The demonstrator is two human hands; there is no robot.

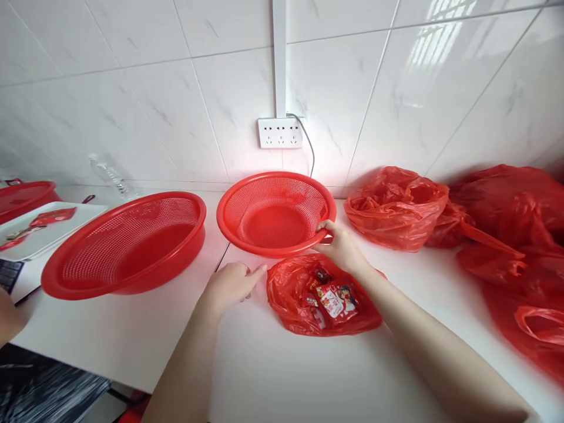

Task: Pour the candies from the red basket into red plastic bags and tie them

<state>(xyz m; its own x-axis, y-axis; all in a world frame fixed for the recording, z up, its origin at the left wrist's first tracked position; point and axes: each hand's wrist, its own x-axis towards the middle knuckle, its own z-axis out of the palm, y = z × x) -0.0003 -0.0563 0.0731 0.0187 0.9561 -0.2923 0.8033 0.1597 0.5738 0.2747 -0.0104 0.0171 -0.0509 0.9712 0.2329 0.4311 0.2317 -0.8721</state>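
A red plastic mesh basket stands by the wall, and no items show inside it. My right hand grips its front right rim, fingers curled over the edge. Just in front of the basket lies an open red plastic bag with several small packets inside, among them a red and white printed packet. My right forearm crosses over the bag's right side. Left of the bag is my left hand, thumb stretched toward the bag's edge and apart from the loosely bent fingers, with nothing seen in it.
Another red basket sits to the left, beside a white tray with red packets. Red plastic bags crowd the right side. A clear bottle and a wall socket are behind. Part of another person's arm shows at far left.
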